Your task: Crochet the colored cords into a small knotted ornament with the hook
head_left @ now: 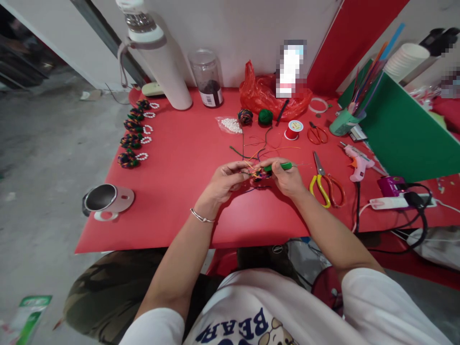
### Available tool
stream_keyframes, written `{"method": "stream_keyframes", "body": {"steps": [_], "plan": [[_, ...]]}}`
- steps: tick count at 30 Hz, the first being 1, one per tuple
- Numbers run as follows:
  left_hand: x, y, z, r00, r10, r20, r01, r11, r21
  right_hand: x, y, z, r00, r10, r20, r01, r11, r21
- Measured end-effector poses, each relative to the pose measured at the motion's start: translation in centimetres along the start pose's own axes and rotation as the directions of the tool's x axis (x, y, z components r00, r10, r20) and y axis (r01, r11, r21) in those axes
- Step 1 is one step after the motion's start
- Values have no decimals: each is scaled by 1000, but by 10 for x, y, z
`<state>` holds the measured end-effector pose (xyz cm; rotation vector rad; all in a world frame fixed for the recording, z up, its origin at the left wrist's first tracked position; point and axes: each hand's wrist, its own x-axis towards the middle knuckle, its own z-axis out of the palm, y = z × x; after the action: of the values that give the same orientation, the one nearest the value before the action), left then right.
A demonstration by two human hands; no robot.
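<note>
A red worktop (172,172) spreads under everything, with a green board (413,129) standing at its right end. At the back, towards the left, rises a tall white bottle (161,62); a crumpled red plastic bag (258,91) sits along the same edge, and between them stands a clear jar (206,79) with dark contents. A mug (118,199) lies on its side near the left front corner, its mouth facing left. Both hands meet over the middle of the worktop, fingers drawn close: the left hand (226,182) pinches the edge of a small multicoloured yarn piece (261,175), while the right hand (287,179) grips a green-handled tool (282,166) whose near end lies against that piece — the exact contact is too small to make out. To the right of the hands lie scissors (321,171) with yellow and orange handles, and beyond them a pink glue gun (359,163). Five dark, multicoloured yarn bundles (131,141) with white beaded loops line the left edge. Behind the hands sit a green yarn ball (265,117), a mixed-colour yarn ball (245,117), a spool of red thread (293,129) and — smallest of all — white beads (232,125) in a clear packet.
</note>
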<state>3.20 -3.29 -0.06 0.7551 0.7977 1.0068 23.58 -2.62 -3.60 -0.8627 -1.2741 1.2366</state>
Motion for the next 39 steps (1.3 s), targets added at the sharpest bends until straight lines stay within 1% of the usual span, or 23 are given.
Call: {"method": "stream_keyframes", "body": {"steps": [6, 14, 19, 21, 24, 27, 30, 33, 35, 39], "plan": [[-2, 3, 2, 1000, 11, -24, -11, 1000, 13, 1, -6, -1, 1000, -7, 29, 7, 1000, -25], [0, 2, -1, 997, 3, -80, -1, 1000, 17, 1, -27, -1, 996, -41, 83, 58, 977, -205], [2, 2, 0, 990, 33, -139, -24, 998, 62, -2, -30, 1, 993, -79, 86, 99, 958, -270], [2, 2, 1, 984, 59, -169, -43, 995, 95, -2, -30, 2, 987, -123, 99, 147, 943, -297], [3, 2, 2, 974, 97, -204, -71, 988, 134, -3, -29, 4, 964, -223, 147, 261, 900, -348], [3, 2, 3, 970, 116, -215, -87, 986, 143, -2, -27, 5, 931, -300, 207, 360, 849, -388], [3, 1, 3, 968, 126, -216, -96, 985, 143, -3, -25, 6, 906, -353, 234, 420, 824, -380], [3, 0, 2, 968, 127, -219, -102, 987, 123, -4, -26, 7, 907, -375, 192, 421, 825, -378], [3, 0, 1, 969, 119, -215, -95, 988, 118, -4, -28, 7, 921, -350, 173, 390, 837, -383], [3, 0, 1, 970, 113, -215, -91, 990, 112, -4, -29, 7, 932, -302, 202, 359, 851, -383]]}}
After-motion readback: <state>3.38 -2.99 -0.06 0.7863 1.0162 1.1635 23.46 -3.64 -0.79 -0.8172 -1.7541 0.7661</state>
